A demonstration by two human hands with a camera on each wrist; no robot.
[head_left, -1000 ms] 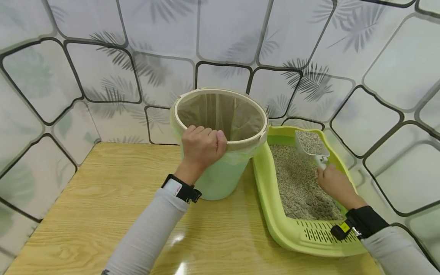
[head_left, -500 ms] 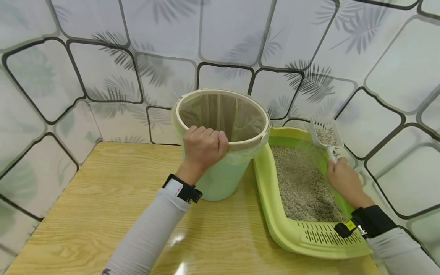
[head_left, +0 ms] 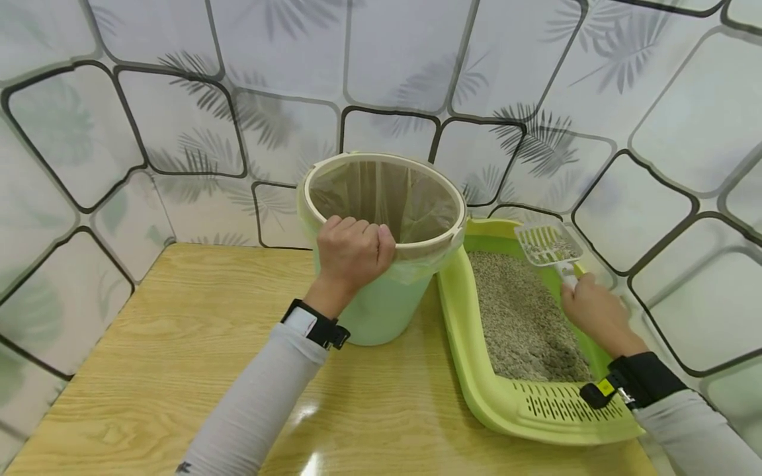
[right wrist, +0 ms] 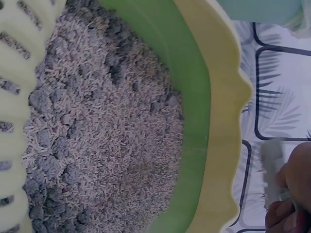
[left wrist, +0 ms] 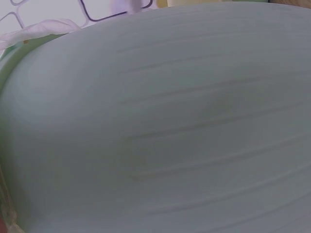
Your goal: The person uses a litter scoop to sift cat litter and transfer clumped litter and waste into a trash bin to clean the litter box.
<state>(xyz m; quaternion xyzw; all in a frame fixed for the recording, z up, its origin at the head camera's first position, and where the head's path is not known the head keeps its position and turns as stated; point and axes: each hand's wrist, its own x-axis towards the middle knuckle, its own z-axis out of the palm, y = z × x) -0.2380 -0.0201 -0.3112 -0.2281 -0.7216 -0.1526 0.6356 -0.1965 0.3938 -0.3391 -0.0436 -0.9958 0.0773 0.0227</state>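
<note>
My left hand (head_left: pixel 355 254) grips the near rim of a pale green trash bin (head_left: pixel 381 311), which is lined with a thin plastic bag. The bin's ribbed side (left wrist: pixel 170 116) fills the left wrist view. In my right hand (head_left: pixel 598 314) is the handle of a white slotted litter scoop (head_left: pixel 556 252), held over the far right of a lime green litter box (head_left: pixel 463 330). Some small bits lie on its slots. Below is grey-beige cat litter (head_left: pixel 514 304), with darker clumps (right wrist: pixel 48 165) at the box's near end. The right wrist view shows the scoop (right wrist: pixel 272 167) blurred.
The bin and litter box stand side by side on a wood-grain tabletop (head_left: pixel 178 344). Behind and to both sides rises a wall (head_left: pixel 393 59) with a stone-and-leaf pattern, close to the box's right side. A slotted ledge (head_left: pixel 553 403) spans the box's near end.
The scoop has swung right and then back left. Most of the litter heaped in it has fallen through, leaving a little. My left hand stays on the bin rim.
</note>
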